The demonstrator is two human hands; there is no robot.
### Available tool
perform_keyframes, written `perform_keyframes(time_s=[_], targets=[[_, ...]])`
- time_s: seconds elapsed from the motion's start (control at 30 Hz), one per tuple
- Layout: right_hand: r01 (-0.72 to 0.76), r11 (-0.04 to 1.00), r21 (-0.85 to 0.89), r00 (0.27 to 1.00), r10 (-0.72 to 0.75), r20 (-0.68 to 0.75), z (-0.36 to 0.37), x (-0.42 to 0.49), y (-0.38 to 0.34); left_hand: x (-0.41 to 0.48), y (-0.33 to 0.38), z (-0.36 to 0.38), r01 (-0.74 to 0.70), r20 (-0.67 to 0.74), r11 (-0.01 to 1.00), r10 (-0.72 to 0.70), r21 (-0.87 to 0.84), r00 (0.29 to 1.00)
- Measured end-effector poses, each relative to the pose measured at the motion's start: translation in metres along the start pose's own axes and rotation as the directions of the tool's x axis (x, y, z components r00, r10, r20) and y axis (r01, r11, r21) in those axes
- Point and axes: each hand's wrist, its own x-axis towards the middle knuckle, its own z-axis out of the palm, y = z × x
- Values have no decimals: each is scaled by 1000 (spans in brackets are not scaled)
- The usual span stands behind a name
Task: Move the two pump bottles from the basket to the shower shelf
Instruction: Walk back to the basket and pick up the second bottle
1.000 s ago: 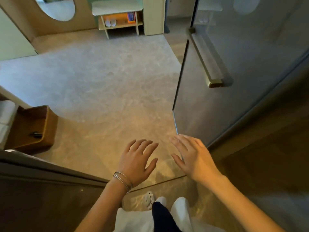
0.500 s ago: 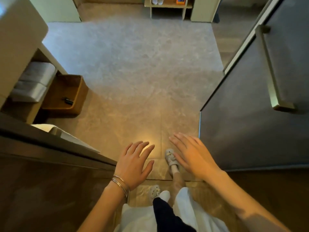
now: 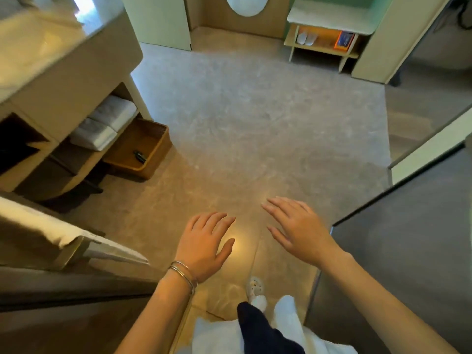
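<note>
My left hand [image 3: 204, 247] and right hand [image 3: 297, 229] hover palm-down over the floor [image 3: 242, 123], fingers spread, holding nothing. Farther off to the left, the basket [image 3: 143, 146] sits under the vanity [image 3: 63, 60]; one small dark thing [image 3: 140, 156] lies inside, possibly a bottle.

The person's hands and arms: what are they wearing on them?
Both forearms are bare, with no sleeves in view. The left hand has two thin silver bangles stacked at the wrist. The right hand shows no jewellery, watch or glove.
</note>
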Motion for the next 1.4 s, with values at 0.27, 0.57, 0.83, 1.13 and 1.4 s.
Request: perform_keyframes(time_s=[0.27,0.57,0.83,1.13,1.4], targets=[[119,993,7,993,-119,-3,-10,55,52,53,14,-1,114,-66,993,-114,-1,991],[228,974,-5,974,-227,12,-3,106,79,99,-15,11,176,-78,984,-175,14,982],[254,967,-20,967,-254,26,7,195,102,171,-66,8,166,-117,986,-161,31,980],[344,938,-49,939,-345,-2,-5,338,116,251,-142,-17,278,-165,960,-271,19,948],[452,892,-25,892,-452,11,4,425,120,285,-188,-16,405,-204,914,-396,4,895]])
